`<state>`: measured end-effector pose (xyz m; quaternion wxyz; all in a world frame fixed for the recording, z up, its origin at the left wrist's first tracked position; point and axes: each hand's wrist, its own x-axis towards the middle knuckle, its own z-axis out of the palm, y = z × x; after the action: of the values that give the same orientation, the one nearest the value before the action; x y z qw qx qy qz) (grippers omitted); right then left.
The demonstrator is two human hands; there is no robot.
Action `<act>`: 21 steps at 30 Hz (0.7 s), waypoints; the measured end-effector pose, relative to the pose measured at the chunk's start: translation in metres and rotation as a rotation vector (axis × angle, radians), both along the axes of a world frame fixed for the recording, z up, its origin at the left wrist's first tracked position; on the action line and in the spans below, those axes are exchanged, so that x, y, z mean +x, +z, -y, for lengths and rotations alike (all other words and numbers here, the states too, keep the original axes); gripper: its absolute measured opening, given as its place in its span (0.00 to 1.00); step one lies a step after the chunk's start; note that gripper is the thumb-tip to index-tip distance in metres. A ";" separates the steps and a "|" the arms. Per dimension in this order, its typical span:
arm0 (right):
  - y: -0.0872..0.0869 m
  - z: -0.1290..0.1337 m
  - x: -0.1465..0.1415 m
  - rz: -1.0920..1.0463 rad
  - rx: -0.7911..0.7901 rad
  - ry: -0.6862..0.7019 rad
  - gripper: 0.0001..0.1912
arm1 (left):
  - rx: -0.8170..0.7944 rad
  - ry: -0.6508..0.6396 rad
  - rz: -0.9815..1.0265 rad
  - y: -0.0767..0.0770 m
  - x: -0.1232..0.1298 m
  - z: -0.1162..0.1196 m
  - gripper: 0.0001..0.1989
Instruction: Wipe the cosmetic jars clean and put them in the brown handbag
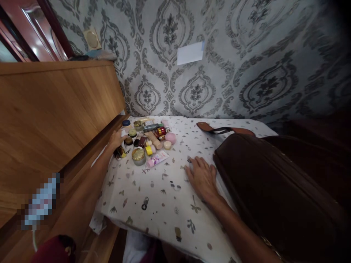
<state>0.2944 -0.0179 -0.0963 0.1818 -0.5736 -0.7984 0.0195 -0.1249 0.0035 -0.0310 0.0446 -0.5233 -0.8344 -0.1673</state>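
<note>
My left hand (pixel 117 138) is at the left edge of a group of cosmetics, beside a small dark-lidded jar (pixel 128 140); its fingers are partly seen and look apart, with no held object visible. My right hand (pixel 201 175) lies flat on the patterned white cloth (pixel 164 197), fingers spread, holding nothing. Between the hands, nearer the left, are a gold-lidded jar (pixel 138 156), a pink and white tube (pixel 158 159), a beige tube (pixel 153 140), a green tube (pixel 151 127), a pink round item (pixel 170 137) and a blue-lidded jar (pixel 126 124).
A large dark brown bag (pixel 263 182) stands right of my right hand, its brown strap (pixel 238 130) lying behind it. A wooden cabinet (pixel 60 109) borders the left side. The patterned wall (pixel 170 84) rises behind, bearing a white paper (pixel 190 53).
</note>
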 end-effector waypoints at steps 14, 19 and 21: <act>-0.008 -0.003 -0.002 0.057 -0.010 -0.040 0.25 | 0.426 -0.408 0.216 0.049 0.074 0.038 0.19; -0.012 -0.005 0.000 -0.029 0.082 0.033 0.23 | 0.269 -0.764 0.430 0.040 0.157 0.047 0.14; -0.010 -0.003 0.000 -0.105 0.092 0.130 0.23 | 0.215 -0.791 0.441 0.030 0.180 0.051 0.11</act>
<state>0.2941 -0.0147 -0.1064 0.2479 -0.5097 -0.8235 0.0247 0.0555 -0.0476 -0.0012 -0.1469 -0.7456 -0.5383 -0.3643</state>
